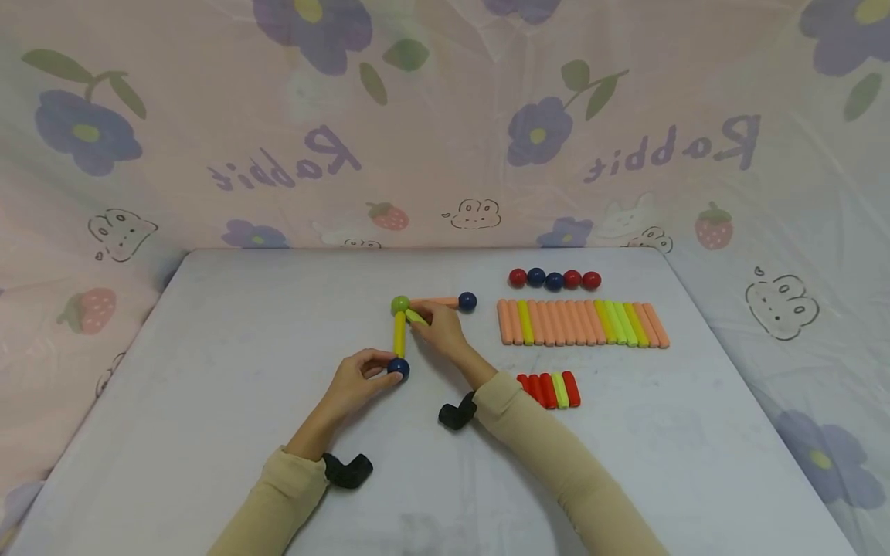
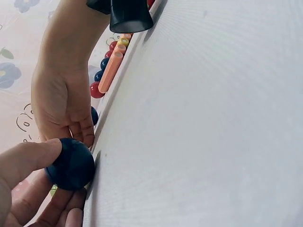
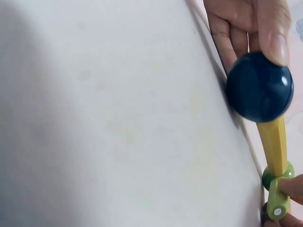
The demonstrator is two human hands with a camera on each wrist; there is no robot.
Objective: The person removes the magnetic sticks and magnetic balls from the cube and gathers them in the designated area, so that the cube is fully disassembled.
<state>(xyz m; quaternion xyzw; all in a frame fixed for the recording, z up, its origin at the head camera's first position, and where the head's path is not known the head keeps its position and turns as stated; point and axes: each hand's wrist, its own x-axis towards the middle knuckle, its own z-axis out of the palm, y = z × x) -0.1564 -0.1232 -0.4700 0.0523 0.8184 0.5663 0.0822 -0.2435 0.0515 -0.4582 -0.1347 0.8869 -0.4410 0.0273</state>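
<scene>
My left hand pinches a dark blue ball between thumb and fingers, low over the table. From that ball a yellow rod runs to a green ball. At the green ball, my right hand pinches a short light green rod between thumb and fingers; in the right wrist view the outer end of this green rod shows a small white disc. An orange rod extends right from the green ball to a second blue ball, partly behind the right hand's fingers.
Right of the hands lies a row of orange, yellow and green rods. Several red and blue balls line up behind it. Short red rods and a green one lie nearer, partly hidden by the right sleeve. A patterned curtain surrounds the white table.
</scene>
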